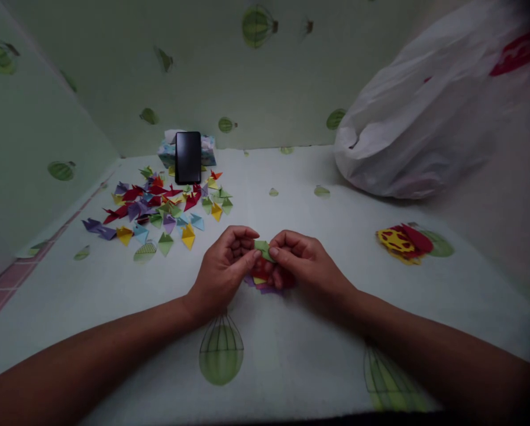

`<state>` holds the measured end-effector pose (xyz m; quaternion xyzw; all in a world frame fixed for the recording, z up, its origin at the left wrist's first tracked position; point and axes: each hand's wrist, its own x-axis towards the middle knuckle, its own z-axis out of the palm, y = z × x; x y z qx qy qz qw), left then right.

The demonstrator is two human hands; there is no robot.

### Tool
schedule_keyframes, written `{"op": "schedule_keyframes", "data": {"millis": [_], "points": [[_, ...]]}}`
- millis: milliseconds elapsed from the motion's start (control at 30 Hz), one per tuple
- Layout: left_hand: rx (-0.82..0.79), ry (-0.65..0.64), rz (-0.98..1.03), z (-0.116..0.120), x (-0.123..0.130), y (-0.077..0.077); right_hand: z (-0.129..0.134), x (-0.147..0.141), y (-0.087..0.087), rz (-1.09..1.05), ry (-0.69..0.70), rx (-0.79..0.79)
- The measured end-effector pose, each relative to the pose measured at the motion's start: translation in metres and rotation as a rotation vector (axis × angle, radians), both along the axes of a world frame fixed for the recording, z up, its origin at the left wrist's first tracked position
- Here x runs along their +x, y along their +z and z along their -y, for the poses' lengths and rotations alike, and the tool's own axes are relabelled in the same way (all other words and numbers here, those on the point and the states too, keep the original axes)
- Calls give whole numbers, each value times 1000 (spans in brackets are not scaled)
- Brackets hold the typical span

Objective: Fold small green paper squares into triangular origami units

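A small folded piece of green paper (264, 248) is held up between both hands near the middle of the table. My left hand (223, 269) pinches its left side between thumb and fingers. On its right side, my right hand (304, 260) grips it the same way, fingers curled. Beneath the hands lie several coloured papers (265, 289), red, yellow, pink and purple, partly hidden by the fingers. To the left on the table (265, 367) spreads a pile of small folded paper shapes (156, 204) in many colours.
A dark phone (188, 158) leans upright against a tissue box (209, 150) behind the folded shapes. At the back right sits a large white plastic bag (407, 124). Red and yellow cut-out pieces (400, 241) lie at the right. Walls rise behind and at the left.
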<state>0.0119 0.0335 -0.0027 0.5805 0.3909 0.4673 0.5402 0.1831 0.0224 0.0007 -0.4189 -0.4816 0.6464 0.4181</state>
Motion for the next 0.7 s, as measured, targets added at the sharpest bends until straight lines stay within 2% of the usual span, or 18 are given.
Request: {"op": "schedule_keyframes", "data": {"millis": [300,700], "points": [[8,-3,-20,-1,-1,1,0,0,1,-39,30,-54],[123,30,-99,1,-2,1,0,-1,1,-34,63,6]]}}
